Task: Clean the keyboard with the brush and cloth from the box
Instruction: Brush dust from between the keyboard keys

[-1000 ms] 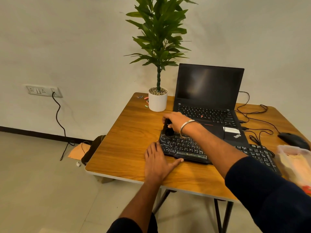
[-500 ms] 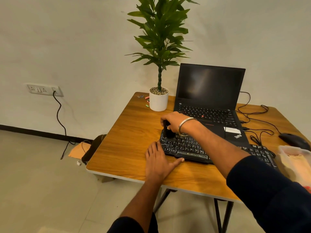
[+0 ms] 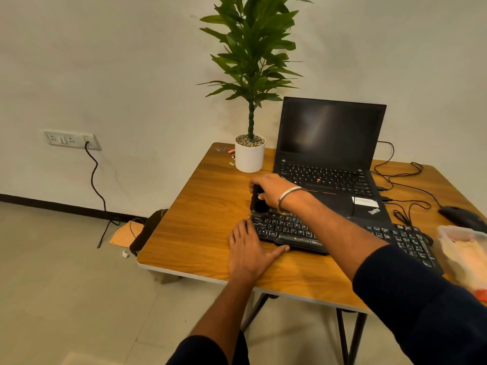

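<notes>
A black keyboard [image 3: 292, 234] lies on the wooden table [image 3: 200, 217] in front of the laptop. My right hand [image 3: 274, 189] grips a black brush [image 3: 257, 202] held upright, its bristles down on the keyboard's far left corner. My left hand [image 3: 249, 248] lies flat on the table, fingers straight, thumb along the keyboard's front edge and fingertips at its left end. A clear plastic box [image 3: 465, 248] with a pale cloth inside sits at the right edge of the table.
An open black laptop [image 3: 329, 154] stands behind the keyboard. A potted plant in a white pot [image 3: 249, 156] is at the far left corner. A black mouse [image 3: 459, 216] and cables [image 3: 403, 177] lie at the right. Small coloured bits [image 3: 232, 157] lie by the pot.
My right hand with the brush has shifted slightly left and farther, toward the keyboard's far left corner. My left hand has stayed flat in place.
</notes>
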